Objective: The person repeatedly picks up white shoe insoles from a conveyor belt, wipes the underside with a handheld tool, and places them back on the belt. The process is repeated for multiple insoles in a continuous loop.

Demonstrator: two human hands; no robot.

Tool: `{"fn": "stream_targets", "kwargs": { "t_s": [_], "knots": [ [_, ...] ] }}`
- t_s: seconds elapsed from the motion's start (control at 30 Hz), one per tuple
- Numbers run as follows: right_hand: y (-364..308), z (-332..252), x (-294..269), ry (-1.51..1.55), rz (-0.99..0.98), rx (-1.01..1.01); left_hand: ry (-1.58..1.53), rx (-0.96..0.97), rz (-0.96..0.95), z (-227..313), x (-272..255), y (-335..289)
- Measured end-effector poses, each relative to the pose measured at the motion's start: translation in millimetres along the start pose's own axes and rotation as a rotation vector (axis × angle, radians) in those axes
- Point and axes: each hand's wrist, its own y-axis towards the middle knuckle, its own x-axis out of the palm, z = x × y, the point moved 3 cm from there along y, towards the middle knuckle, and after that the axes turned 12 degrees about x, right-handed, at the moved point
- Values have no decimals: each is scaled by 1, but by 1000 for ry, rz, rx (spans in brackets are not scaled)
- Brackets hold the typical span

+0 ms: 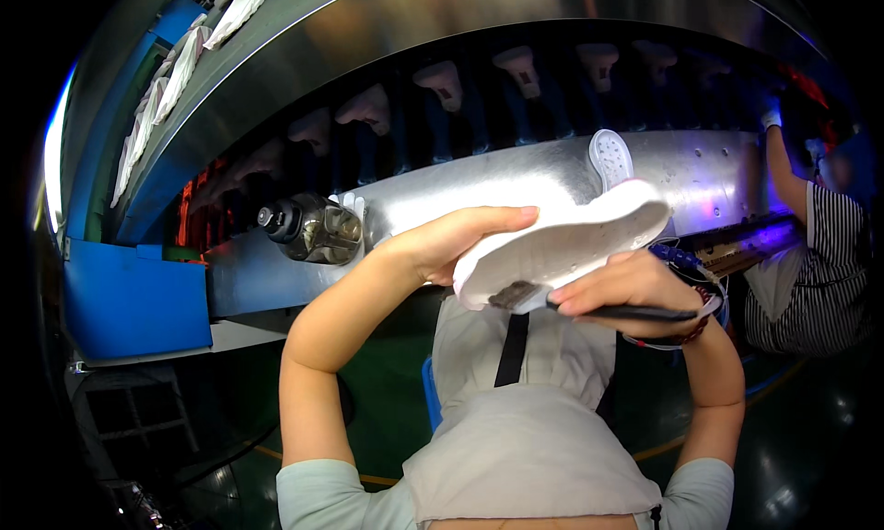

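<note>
A white shoe sole [571,242] is held up in front of me, its hollow inner side tilted toward me. My left hand [451,240] grips its left end, with the thumb along the upper rim. In my right hand [635,293] is a brush [622,313] with a dark handle. Its dark bristles touch the sole's inner surface near the lower left rim. Beyond, a second white sole [610,157] with a dotted surface lies on the metal work surface [442,185].
To the left stands a clear bottle with a black cap [318,228]. Behind the ledge, several shoe uppers [440,83] hang in a dark, curved machine opening. A blue box [138,295] is at far left. Another person in a striped top [829,254] works at far right.
</note>
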Motion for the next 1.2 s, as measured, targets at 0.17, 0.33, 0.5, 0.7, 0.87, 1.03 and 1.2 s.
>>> {"fn": "stream_targets", "kwargs": {
  "t_s": [0.17, 0.33, 0.5, 0.7, 0.87, 1.03, 1.2],
  "knots": [
    [-6, -10, -9, -232, -218, 49, 104, -11, 36, -4, -10, -2],
    [-12, 12, -9, -208, -67, 62, 234, -3, 54, 9, -4, -10],
    [-19, 10, -20, -152, -37, 97, 108, 65, 216, 5, -15, -19],
    [-28, 17, -18, -297, -37, 135, 92, 86, 350, 7, -19, -23],
    [-28, 33, -35, 3, 287, 156, -2, 163, 327, 7, -26, -29],
    [-34, 37, -22, 30, 44, 220, -11, 159, 314, 7, -25, -26],
    [-5, 24, -13, 444, 214, 277, -416, 215, 72, -24, -18, 14]
  ]
}}
